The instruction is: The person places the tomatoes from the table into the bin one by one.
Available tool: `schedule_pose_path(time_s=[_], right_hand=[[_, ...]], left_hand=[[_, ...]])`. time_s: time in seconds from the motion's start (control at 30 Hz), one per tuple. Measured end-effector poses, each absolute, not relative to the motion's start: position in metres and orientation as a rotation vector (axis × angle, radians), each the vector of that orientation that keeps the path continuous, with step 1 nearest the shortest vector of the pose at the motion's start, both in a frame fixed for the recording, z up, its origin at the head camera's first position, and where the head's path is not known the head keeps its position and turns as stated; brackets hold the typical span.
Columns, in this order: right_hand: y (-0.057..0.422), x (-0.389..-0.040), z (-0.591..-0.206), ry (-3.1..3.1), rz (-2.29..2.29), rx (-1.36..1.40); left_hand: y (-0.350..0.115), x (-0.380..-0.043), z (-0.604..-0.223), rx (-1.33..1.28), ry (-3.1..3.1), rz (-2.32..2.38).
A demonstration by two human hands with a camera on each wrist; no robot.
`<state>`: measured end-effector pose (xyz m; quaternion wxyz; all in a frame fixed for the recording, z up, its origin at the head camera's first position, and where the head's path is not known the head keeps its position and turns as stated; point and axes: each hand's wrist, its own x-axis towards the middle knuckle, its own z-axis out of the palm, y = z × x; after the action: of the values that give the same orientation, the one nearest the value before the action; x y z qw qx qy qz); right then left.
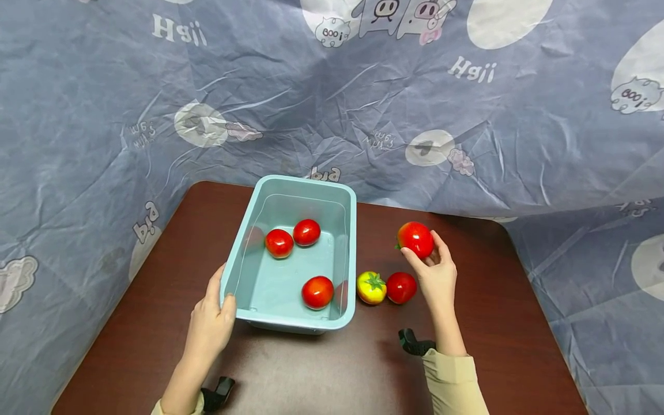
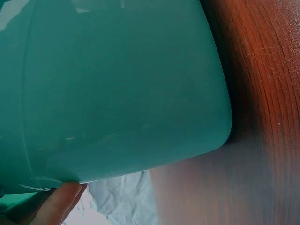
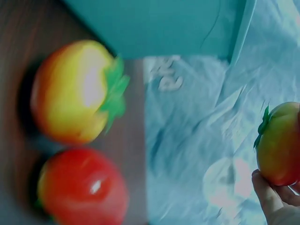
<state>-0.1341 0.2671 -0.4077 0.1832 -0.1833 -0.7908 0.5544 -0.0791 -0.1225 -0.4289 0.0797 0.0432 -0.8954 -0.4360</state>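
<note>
My right hand [image 1: 438,276] grips a red tomato [image 1: 415,239] above the table, to the right of the bin; in the right wrist view this tomato [image 3: 280,145] shows a yellowish side and a green leafy top. My left hand [image 1: 210,320] holds the near-left rim of the light blue plastic bin [image 1: 351,253], thumb over the edge. Inside the bin lie three red tomatoes, one [image 1: 318,292] near the front and two [image 1: 279,243] farther back. Beside the bin's right wall sit a yellow tomato [image 1: 372,287] with green leaves and a red tomato [image 1: 402,287], side by side.
The dark brown wooden table [image 1: 519,346] has rounded far corners. A grey-blue patterned cloth [image 1: 311,115] hangs behind and around it. Black straps with small mounts [image 1: 415,342] sit on both wrists, next to pale yellow sleeves [image 1: 452,380].
</note>
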Motion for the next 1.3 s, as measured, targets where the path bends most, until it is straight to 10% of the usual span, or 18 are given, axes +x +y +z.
schedule_pose_path(time_s=[1.3], right_hand=[[0.146,-0.155,-0.382,-2.647,1.122,0.333]], left_hand=[[-0.122,-0.079,-0.429,0.143,-2.663,-1.314]])
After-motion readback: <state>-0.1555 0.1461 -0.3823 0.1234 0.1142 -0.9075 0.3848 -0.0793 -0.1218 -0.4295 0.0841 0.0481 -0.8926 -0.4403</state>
